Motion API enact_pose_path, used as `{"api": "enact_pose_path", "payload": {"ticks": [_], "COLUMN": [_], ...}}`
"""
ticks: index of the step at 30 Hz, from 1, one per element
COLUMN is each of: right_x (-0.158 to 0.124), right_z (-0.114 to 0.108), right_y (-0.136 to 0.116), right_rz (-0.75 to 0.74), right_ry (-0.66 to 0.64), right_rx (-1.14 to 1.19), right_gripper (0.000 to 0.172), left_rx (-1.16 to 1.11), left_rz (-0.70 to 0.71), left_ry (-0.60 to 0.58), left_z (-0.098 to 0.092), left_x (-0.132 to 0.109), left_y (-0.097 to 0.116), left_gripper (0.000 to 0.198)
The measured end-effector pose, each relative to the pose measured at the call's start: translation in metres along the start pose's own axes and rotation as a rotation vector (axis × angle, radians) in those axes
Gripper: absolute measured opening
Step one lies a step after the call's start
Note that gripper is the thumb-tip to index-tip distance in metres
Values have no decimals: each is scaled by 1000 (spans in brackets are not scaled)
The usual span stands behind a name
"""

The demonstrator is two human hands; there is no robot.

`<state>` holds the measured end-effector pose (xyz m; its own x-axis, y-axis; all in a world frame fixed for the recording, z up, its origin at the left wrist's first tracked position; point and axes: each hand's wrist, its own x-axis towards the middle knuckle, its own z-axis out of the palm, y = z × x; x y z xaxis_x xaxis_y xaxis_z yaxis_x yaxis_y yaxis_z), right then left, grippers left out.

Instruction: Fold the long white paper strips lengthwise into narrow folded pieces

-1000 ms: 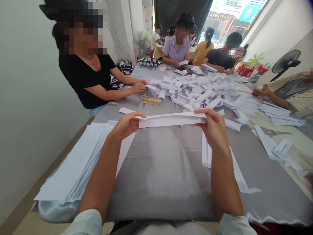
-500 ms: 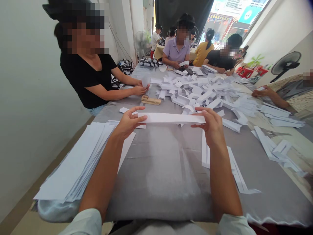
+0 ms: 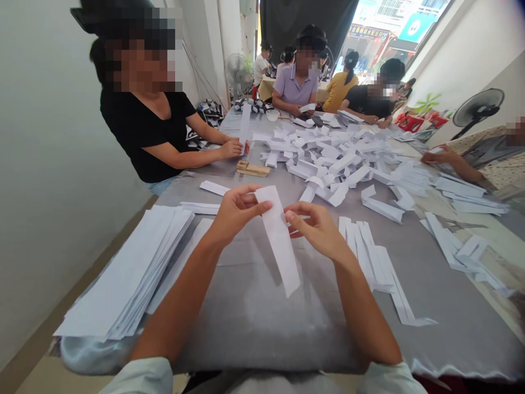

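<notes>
A folded white paper strip (image 3: 281, 241) slants down toward me above the grey tablecloth, its lower end hanging free. Near its upper end, my left hand (image 3: 241, 210) pinches it, thumb on the front and fingers behind. My right hand (image 3: 314, 224) is at the strip's right edge with curled fingers, thumb and fingertips closed on that edge. To the left of my left forearm lies a stack of white paper sheets (image 3: 127, 268). Several folded paper strips (image 3: 365, 251) lie just right of my right hand.
A heap of folded papers (image 3: 328, 148) covers the table's middle. A small wooden tool (image 3: 253, 168) lies ahead of my left hand. At the left, a person in black (image 3: 151, 126) holds an upright paper strip. Other people sit farther along the grey-covered table (image 3: 254, 328).
The strip has turned from level, stretched between both hands, to a steep slant. My hands have come closer together. The person at left now holds a paper strip upright.
</notes>
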<state>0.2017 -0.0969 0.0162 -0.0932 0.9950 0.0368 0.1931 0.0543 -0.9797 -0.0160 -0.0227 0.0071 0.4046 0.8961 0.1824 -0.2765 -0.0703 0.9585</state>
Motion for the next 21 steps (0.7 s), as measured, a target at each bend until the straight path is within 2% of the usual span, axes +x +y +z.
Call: {"api": "enact_pose_path", "payload": {"ticks": [2, 6, 10, 21], "right_x": [-3, -7, -9, -8], "right_z": [10, 20, 21, 23], "right_y": [-2, -5, -7, -5], "right_rz": [-18, 29, 41, 29], "right_ry": [-1, -40, -86, -99], "right_rx": [30, 139, 203, 189], "right_gripper": [48, 46, 44, 40], "left_rx": [34, 88, 112, 111], "left_rz": [50, 117, 116, 74], "left_ry": [3, 92, 98, 115], "left_z": [10, 18, 17, 14], "left_x": [-5, -11, -13, -15], "left_y": [2, 4, 4, 6], "left_gripper": [38, 33, 33, 39]}}
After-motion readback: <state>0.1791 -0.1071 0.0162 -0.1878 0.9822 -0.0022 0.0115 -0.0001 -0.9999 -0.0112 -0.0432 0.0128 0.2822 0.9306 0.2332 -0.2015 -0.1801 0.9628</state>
